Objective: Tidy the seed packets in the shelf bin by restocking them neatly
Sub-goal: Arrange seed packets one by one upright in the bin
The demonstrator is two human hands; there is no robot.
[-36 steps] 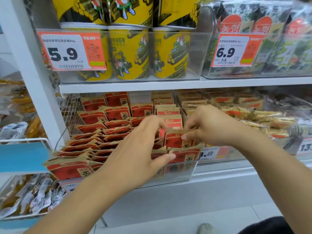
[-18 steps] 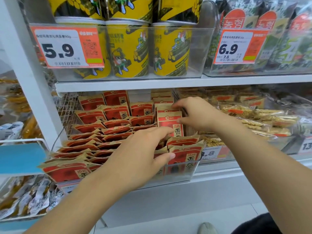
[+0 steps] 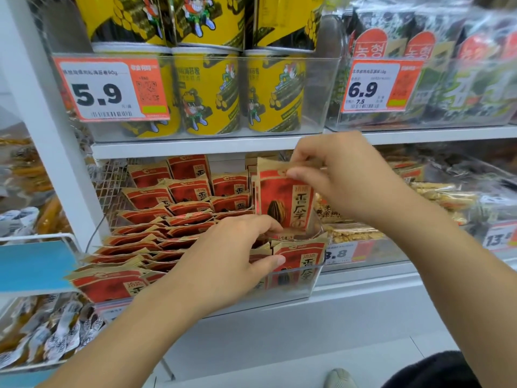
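My right hand (image 3: 344, 177) pinches one seed packet (image 3: 282, 200) by its top edge, so it hangs upright with its long axis vertical, just above the right end of the clear shelf bin (image 3: 293, 287). The gap it must drop into lies straight below and slightly toward me. My left hand (image 3: 223, 261) (nearer that gap) curls over the front packets (image 3: 299, 261) there, fingertips tucked behind them and thumb on their face, apparently holding the slot apart.
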